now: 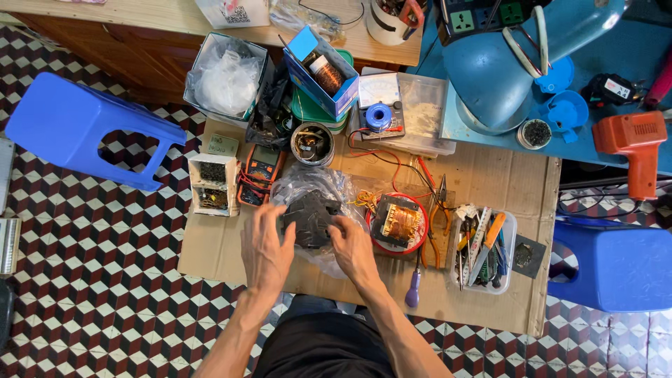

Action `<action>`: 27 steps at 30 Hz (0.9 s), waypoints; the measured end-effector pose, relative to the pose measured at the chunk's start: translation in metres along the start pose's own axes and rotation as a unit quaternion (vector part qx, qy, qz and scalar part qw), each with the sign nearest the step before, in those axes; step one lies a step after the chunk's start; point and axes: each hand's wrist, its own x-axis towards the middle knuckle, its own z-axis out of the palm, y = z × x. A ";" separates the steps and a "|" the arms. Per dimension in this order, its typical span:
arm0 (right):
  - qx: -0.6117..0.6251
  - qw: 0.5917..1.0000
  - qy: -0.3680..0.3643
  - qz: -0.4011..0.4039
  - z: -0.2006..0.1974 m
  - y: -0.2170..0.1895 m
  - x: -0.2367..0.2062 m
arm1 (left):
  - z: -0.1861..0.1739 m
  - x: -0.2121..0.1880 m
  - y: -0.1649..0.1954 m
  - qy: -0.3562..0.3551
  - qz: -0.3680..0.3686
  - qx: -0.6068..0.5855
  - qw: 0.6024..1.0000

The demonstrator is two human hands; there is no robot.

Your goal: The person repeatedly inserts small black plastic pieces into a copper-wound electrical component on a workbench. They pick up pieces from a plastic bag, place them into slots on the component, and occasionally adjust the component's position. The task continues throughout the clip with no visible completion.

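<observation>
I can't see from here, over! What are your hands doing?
Left hand and right hand both on black part. Part sits on clear plastic bag. Red dish with transformer close right.

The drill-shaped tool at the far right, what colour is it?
The drill-shaped tool is orange, seen clearly in the head view, lying on the blue surface.

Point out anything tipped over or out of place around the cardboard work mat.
The blue plastic stool at upper left lies on its side on the tiled floor. Both hands, left hand and right hand, hold a black part over a clear bag.
</observation>
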 end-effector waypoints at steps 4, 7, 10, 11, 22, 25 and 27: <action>-0.258 0.960 0.069 0.083 -0.019 0.015 -0.040 | 0.013 0.076 0.000 -0.014 0.144 0.079 0.986; -0.211 0.949 -0.033 0.231 -0.017 0.026 -0.038 | 0.025 0.104 -0.001 -0.129 0.104 0.139 0.976; -0.026 0.975 -0.017 0.219 -0.009 0.036 -0.032 | 0.025 0.118 -0.003 -0.162 0.010 0.027 0.986; 0.040 0.981 0.017 0.187 -0.009 0.038 -0.032 | 0.025 0.122 -0.002 -0.152 -0.022 -0.034 0.988; 0.296 0.954 0.032 0.042 0.006 -0.013 -0.060 | -0.008 0.094 -0.018 -0.070 -0.096 -0.140 0.983; 0.297 0.954 0.001 0.029 0.002 -0.028 -0.061 | -0.014 0.086 -0.018 -0.067 -0.081 -0.159 0.982; 0.289 0.957 -0.012 0.018 -0.003 -0.034 -0.061 | -0.019 0.081 -0.019 -0.045 -0.053 -0.159 0.985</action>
